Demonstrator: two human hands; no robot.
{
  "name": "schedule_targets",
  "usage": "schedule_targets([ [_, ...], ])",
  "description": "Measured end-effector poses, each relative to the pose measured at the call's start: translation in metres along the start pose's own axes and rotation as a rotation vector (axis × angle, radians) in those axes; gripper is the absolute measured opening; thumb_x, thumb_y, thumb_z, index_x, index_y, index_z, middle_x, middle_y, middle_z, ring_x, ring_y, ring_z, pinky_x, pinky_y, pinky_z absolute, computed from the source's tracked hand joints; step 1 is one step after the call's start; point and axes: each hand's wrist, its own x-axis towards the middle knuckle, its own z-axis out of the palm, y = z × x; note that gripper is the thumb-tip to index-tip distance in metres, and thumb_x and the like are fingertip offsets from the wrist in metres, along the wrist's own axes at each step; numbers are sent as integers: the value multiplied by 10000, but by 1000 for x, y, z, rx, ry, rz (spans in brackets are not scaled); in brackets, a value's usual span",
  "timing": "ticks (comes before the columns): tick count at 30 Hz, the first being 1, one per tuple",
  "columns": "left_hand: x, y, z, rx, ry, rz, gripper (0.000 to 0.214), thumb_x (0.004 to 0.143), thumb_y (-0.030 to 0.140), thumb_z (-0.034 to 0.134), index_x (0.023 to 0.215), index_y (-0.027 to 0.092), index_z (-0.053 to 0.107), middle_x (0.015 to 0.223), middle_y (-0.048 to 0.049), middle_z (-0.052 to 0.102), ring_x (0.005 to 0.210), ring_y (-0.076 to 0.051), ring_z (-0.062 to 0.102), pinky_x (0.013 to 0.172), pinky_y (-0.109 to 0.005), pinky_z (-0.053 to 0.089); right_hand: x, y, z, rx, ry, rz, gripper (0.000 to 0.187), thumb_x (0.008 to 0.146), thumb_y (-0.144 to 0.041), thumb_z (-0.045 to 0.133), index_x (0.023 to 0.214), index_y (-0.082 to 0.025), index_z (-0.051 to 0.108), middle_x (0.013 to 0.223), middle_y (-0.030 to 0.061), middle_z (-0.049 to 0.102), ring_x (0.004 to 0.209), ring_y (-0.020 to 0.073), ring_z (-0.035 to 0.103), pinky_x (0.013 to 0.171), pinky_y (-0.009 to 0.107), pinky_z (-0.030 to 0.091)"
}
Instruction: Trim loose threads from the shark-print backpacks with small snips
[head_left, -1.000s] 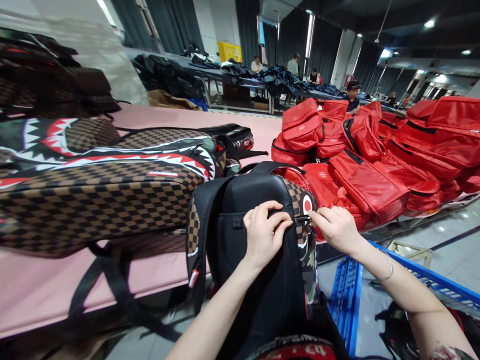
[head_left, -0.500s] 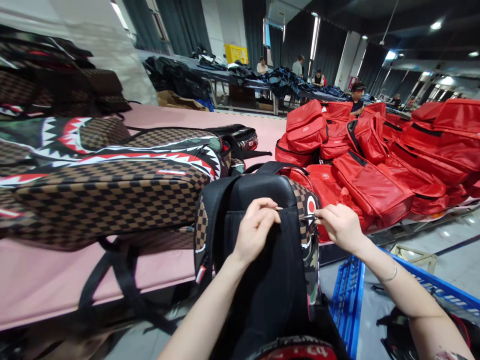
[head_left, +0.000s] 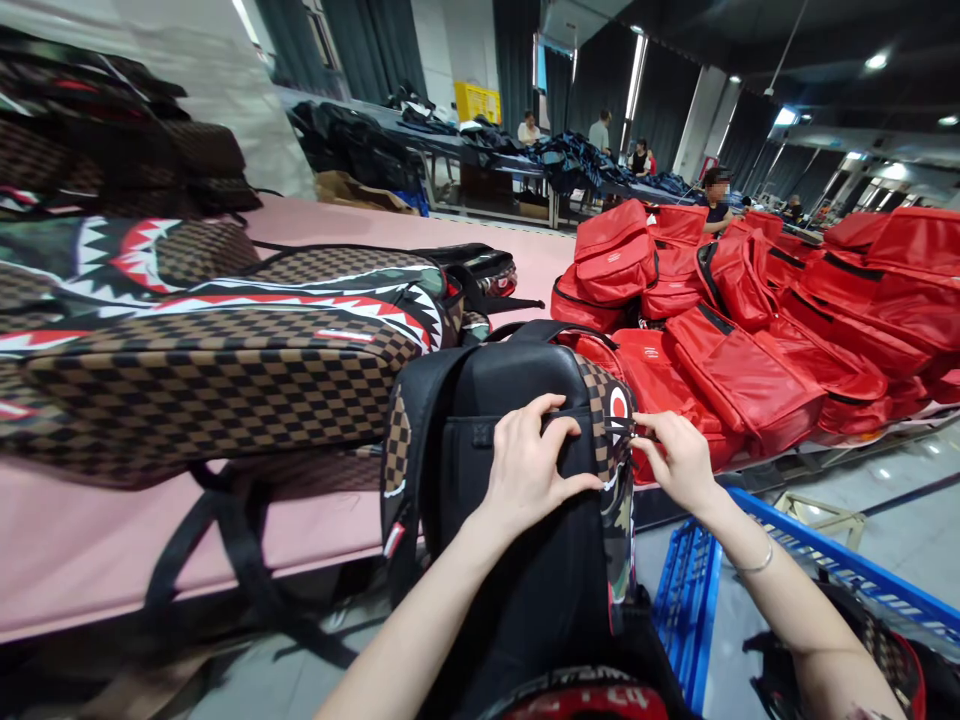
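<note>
A backpack (head_left: 517, 560) with a black padded back and checkered, camouflage-patterned sides stands upright in front of me, its back panel facing me. My left hand (head_left: 536, 460) rests over the back panel near a horizontal pocket opening, its thumb and fingers spread and holding nothing. At the right side of the bag, by a red and white eye print (head_left: 618, 403), my right hand (head_left: 675, 455) pinches a small dark zipper pull (head_left: 621, 431). Its exact shape is partly covered by the fingertips. A black shoulder strap (head_left: 420, 430) hangs along the bag's left side.
Checkered backpacks (head_left: 225, 390) with shark-teeth prints lie on the pink table (head_left: 330, 530) to the left. Red bags (head_left: 750, 350) are piled at the right. A blue plastic crate (head_left: 686, 600) stands low on the right. Several people work at tables farther back.
My left hand has let go of the pocket edge, and its fingers have spread and shifted slightly right and down. My right hand stays pinched at the bag's side.
</note>
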Motion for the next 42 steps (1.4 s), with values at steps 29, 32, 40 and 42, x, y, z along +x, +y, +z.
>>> schedule_targets([
  [29, 5, -4, -5, -384, 12, -144, 115, 804, 252, 525, 742, 206, 610, 948, -37, 529, 942, -199, 519, 911, -399, 360, -11, -2, 17, 111, 40, 30, 229, 881, -260, 489, 1061, -169, 598, 862, 73, 652, 803, 177, 596, 732, 310, 477],
  [32, 5, -3, -5, -392, 3, -139, 114, 803, 251, 528, 739, 207, 612, 946, -37, 524, 942, -199, 516, 916, -406, 358, -10, -2, 17, 104, 43, 22, 233, 882, -262, 490, 1063, -161, 598, 859, 77, 654, 799, 178, 597, 723, 310, 476],
  [40, 3, -11, -10, -564, -30, -144, 200, 824, 287, 499, 683, 182, 595, 954, -65, 515, 977, -219, 543, 904, -393, 414, -7, 2, 21, 150, 58, 17, 183, 878, -265, 494, 953, -175, 635, 812, 68, 664, 754, 173, 604, 684, 306, 464],
  [42, 3, -18, -13, -679, -4, -152, 311, 880, 342, 400, 691, 172, 581, 962, -83, 506, 961, -217, 565, 894, -387, 438, -6, 2, 21, 216, 80, 63, 171, 871, -264, 500, 936, -182, 635, 804, 58, 659, 746, 169, 602, 689, 306, 467],
])
